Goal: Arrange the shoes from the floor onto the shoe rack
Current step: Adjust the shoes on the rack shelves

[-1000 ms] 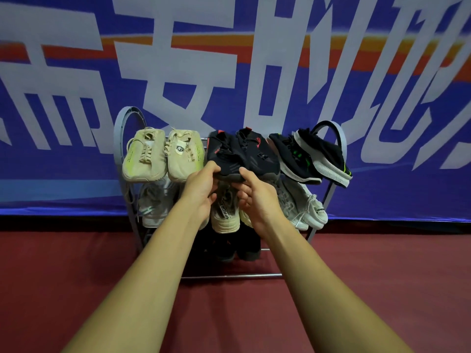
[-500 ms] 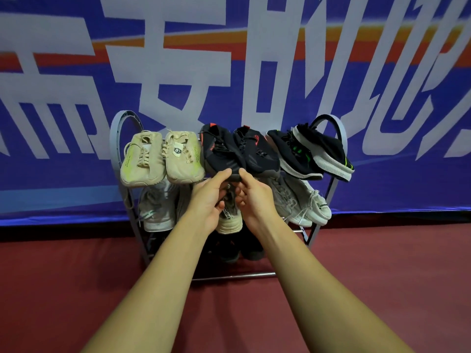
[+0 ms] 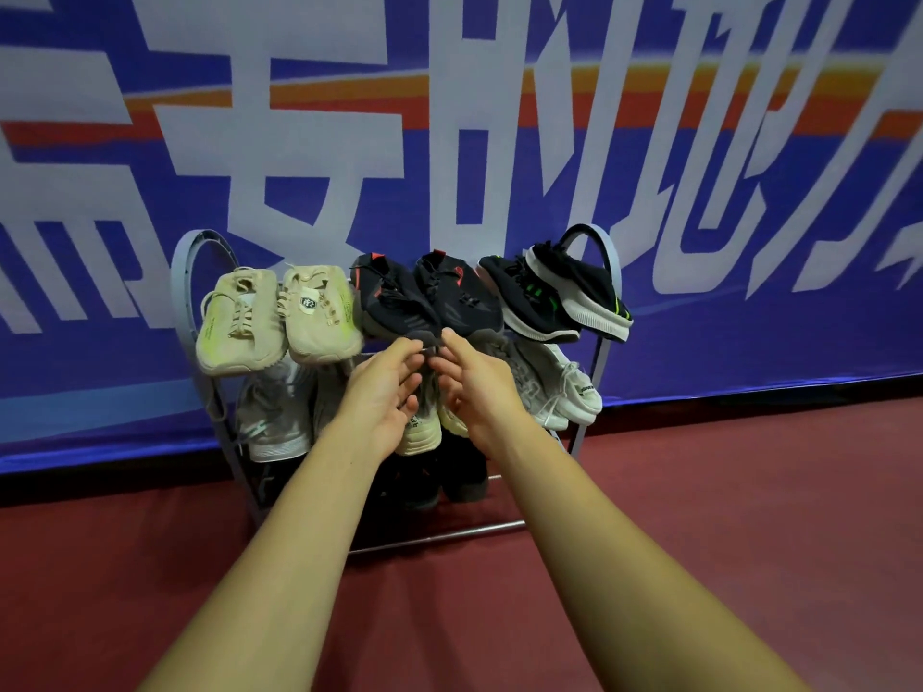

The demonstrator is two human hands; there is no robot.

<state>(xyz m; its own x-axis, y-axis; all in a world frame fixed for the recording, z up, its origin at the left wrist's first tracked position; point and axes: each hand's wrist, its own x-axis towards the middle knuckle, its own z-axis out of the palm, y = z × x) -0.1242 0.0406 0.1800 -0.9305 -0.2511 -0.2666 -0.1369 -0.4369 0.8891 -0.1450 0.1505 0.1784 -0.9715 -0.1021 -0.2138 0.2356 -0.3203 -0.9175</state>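
Probably just squaring the black sneakers (image 3: pixel 394 302) along the top of the shoe rack (image 3: pixel 449 532) — left hand (image 3: pixel 382 392) and right hand (image 3: pixel 477 392) relaxed at the toes, gripping nothing.

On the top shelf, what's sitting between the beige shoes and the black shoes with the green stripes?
A black pair with red trim, side by side, as the head view shows.

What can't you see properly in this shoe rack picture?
Head view only.
Middle-shelf shoes: partly covered by the left hand and right hand.
Bottom-shelf shoes: dark, shadowed, behind the forearms; number unclear.
Whether either hand pinches the black shoes: contact too small to tell.
Banner lettering: cut off by the edges.
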